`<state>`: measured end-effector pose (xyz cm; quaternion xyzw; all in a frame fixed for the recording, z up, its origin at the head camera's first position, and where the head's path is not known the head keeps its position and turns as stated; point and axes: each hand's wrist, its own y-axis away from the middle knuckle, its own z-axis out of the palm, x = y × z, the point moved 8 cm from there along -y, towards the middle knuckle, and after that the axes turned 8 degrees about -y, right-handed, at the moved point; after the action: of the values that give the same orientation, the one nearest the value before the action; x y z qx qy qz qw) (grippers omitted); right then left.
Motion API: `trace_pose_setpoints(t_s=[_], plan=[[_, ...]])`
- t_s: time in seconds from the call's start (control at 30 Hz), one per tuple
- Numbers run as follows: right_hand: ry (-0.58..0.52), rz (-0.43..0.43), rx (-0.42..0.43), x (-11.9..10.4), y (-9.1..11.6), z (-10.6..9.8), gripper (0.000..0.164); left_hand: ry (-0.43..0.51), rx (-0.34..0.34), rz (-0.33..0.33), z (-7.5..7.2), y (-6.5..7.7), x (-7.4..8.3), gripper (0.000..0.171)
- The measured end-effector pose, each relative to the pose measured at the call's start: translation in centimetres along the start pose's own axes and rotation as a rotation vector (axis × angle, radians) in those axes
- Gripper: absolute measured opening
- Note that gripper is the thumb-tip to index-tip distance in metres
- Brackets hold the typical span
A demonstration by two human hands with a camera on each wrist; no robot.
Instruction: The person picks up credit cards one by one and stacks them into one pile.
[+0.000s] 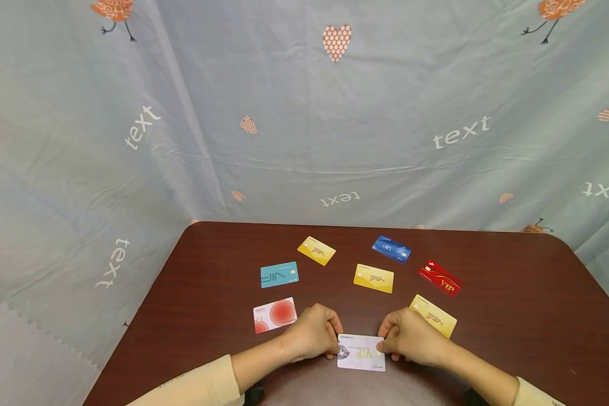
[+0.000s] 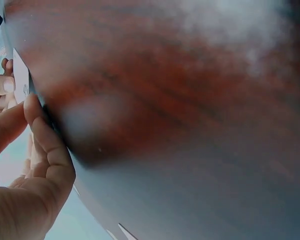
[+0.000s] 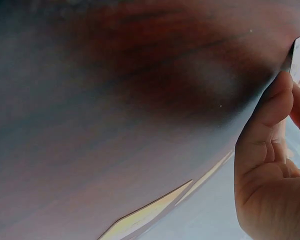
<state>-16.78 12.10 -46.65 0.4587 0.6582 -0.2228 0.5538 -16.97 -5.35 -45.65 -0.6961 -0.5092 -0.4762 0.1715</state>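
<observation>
Both hands pinch one white VIP card (image 1: 361,353) by its two short sides, near the front of the table. The left hand (image 1: 316,331) has its thumb and curled fingers at the left edge. At the opposite edge, the right hand (image 1: 415,337) lays its thumb over the card's face. In the left wrist view the card (image 2: 21,75) appears tilted between the fingertips of both hands. A red-and-white card (image 1: 275,314) lies just beyond the left hand, and a yellow card (image 1: 433,316) is partly covered by the right hand.
On the dark wooden table (image 1: 208,316) lie a teal card (image 1: 279,274), a yellow card (image 1: 317,251), another yellow card (image 1: 374,278), a blue card (image 1: 392,249) and a red card (image 1: 440,278), arranged in an arc. A printed grey curtain (image 1: 284,84) hangs behind.
</observation>
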Motion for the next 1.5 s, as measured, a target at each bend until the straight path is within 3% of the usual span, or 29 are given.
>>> trace_pose_setpoints(t_s=[0.83, 1.03, 1.5], plan=[[0.19, -0.074, 0.029, -0.18, -0.36, -0.1, 0.017, -0.136, 0.034, -0.006, -0.06, -0.3, -0.03, 0.026], [0.247, -0.106, 0.037, -0.46, -0.09, 0.07, 0.02, -0.121, 0.029, -0.004, -0.05, -0.1, 0.03, 0.026], [0.27, -0.13, 0.029, -0.3, 0.09, 0.33, 0.02, -0.174, 0.022, 0.015, -0.05, 0.08, -0.05, 0.024]])
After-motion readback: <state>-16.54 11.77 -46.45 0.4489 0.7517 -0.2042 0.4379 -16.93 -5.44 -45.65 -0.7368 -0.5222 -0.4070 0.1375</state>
